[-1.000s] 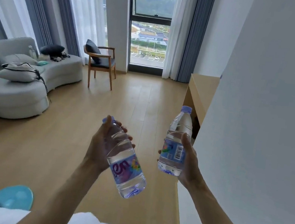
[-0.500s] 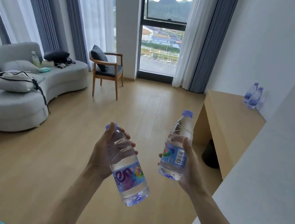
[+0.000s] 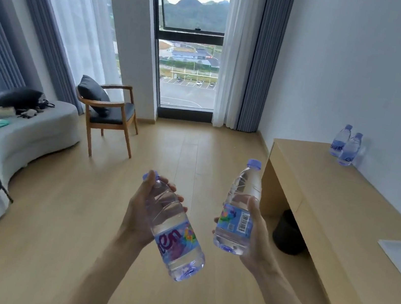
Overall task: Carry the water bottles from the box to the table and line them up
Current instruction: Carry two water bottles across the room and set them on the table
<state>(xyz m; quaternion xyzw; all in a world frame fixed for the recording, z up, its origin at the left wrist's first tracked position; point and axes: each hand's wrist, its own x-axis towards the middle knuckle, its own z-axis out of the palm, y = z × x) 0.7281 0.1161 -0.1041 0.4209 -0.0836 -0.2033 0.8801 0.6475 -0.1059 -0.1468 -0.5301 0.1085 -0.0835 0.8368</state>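
Two bottles (image 3: 345, 145) already stand on the table (image 3: 321, 189). The left hand (image 3: 142, 208) grips one bottle (image 3: 174, 233), the right hand (image 3: 256, 231) another (image 3: 238, 212), not yet placed.

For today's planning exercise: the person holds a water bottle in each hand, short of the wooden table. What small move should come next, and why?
Probably step toward the table and set the right hand's bottle upright beside the two bottles by the wall. Both hands are full, the left hand gripping a tilted bottle, and the row starts there.
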